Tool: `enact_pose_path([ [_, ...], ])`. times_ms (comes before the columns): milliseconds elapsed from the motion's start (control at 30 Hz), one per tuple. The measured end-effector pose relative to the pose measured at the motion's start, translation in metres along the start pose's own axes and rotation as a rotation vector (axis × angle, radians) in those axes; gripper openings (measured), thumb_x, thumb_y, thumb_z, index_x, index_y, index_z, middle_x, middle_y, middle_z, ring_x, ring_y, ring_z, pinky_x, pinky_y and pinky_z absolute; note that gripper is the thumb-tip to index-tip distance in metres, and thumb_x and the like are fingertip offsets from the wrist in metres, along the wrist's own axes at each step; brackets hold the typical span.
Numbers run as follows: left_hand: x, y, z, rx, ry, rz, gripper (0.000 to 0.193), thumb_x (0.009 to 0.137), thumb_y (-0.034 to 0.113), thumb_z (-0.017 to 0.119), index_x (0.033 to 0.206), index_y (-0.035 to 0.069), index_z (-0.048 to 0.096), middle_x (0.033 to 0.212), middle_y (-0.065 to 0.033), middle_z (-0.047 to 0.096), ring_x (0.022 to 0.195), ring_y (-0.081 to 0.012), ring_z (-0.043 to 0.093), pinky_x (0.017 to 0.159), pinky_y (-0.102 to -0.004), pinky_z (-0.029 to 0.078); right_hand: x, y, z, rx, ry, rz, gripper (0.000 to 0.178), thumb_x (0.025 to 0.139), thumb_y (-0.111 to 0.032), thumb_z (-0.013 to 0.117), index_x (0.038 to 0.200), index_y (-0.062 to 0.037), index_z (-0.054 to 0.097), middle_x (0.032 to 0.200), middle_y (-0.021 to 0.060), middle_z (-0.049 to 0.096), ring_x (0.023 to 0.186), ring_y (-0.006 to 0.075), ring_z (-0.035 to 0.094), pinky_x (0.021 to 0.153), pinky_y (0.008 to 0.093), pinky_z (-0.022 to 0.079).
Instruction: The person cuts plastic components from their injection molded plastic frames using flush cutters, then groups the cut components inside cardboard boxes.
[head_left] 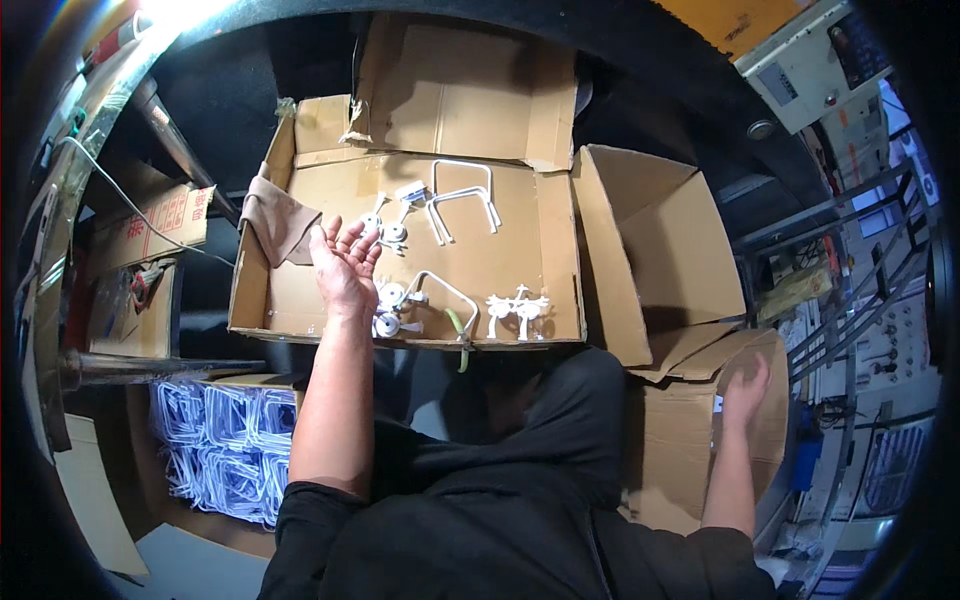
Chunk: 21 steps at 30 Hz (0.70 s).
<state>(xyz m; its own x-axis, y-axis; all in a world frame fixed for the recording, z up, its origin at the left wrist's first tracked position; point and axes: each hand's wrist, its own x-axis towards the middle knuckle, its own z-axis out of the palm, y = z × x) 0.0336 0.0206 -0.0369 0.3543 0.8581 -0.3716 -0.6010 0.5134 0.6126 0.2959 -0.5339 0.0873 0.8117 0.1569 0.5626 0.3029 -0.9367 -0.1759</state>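
My left hand point(348, 268) is palm up over the left part of a shallow cardboard box point(330, 175), its fingers apart and nothing in them. Just beyond its fingertips lie small white moulded parts point(392, 232), and more white parts point(390, 308) sit right of the wrist. Two white U-shaped rods point(462, 195) lie toward the back, with another bent rod point(450, 290) nearer me. White branched pieces point(518, 308) are at the front right. Far to the right, my right hand point(742, 395) is over a cardboard carton point(672, 440), fingers stretched and apart; a small white patch shows beside it.
A brown cloth point(282, 222) hangs over the box's left wall. A green strip point(460, 335) crosses its front edge. At lower left, a carton holds many white bent-wire frames point(225, 440). An upright open carton point(655, 235) stands right of the box. A metal post point(160, 365) juts in from the left.
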Motion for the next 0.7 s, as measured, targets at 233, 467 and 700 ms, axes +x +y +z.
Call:
enact_pose_path([
  [233, 0.004, 0.008, -0.001, -0.033, -0.01, 0.004, 0.058, 0.095, 0.049, 0.039, 0.133, 0.005, 0.038, 0.109, -0.0134, 0.053, 0.09, -0.0252, 0.06, 0.075, -0.0337, 0.048, -0.024, -0.235, 0.064, 0.448, -0.574, -0.882, 0.034, 0.075, -0.001, 0.06, 0.108, -0.0063, 0.059, 0.117, 0.0139, 0.053, 0.111, 0.0332, 0.051, 0.097, 0.0414, 0.041],
  [467, 0.001, -0.003, 0.002, 0.009, -0.076, -0.022, 0.039, 0.098, 0.031, 0.042, 0.13, 0.007, 0.04, 0.104, -0.0108, 0.058, 0.084, -0.0184, 0.064, 0.067, -0.0252, 0.051, -0.059, -0.299, 0.169, 0.331, -1.157, -0.917, 0.047, 0.07, -0.003, 0.061, 0.117, -0.0072, 0.058, 0.111, 0.0179, 0.057, 0.109, 0.0353, 0.054, 0.094, 0.0399, 0.044],
  [700, 0.01, -0.012, -0.003, 0.112, -0.148, -0.041, 0.051, 0.094, 0.043, 0.049, 0.128, 0.006, 0.043, 0.096, -0.0052, 0.058, 0.076, -0.0128, 0.06, 0.064, -0.0229, 0.047, -0.072, -0.314, 0.198, 0.4, -1.144, -0.935, 0.033, 0.077, -0.01, 0.061, 0.11, -0.0038, 0.062, 0.099, 0.0144, 0.063, 0.097, 0.0306, 0.061, 0.085, 0.0382, 0.048],
])
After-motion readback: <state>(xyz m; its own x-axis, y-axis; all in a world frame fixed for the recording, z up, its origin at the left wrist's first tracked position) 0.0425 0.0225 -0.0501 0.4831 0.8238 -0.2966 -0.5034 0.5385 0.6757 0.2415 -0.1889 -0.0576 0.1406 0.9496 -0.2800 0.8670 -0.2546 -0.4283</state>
